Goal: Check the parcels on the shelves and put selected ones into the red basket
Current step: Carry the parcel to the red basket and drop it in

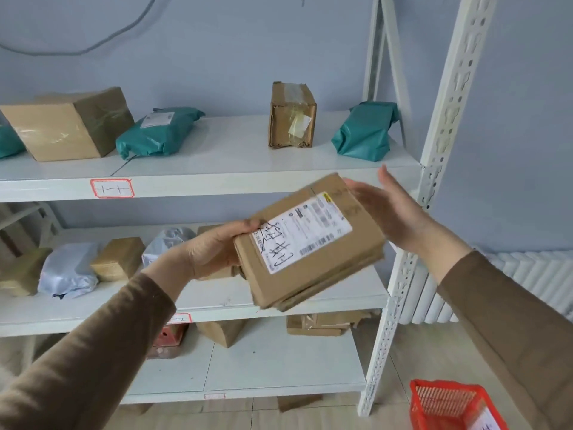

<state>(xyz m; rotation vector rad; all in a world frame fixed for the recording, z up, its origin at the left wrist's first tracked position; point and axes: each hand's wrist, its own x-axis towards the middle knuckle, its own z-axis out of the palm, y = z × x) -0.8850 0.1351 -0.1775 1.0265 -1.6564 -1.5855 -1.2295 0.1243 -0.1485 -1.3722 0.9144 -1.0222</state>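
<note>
Holding a flat box [310, 243] up before white shelves [217, 169], a person checks its label [302, 232]. Left hand [214, 251] grips the box's left end, fingers curled beneath and thumb on top. Right hand [390, 209] rests against its far right end, fingers straight and together. More boxes and green bags [158, 135] sit apart on the top shelf. Red basket [446, 401] stands on the floor at lower right, well below the box.
</note>
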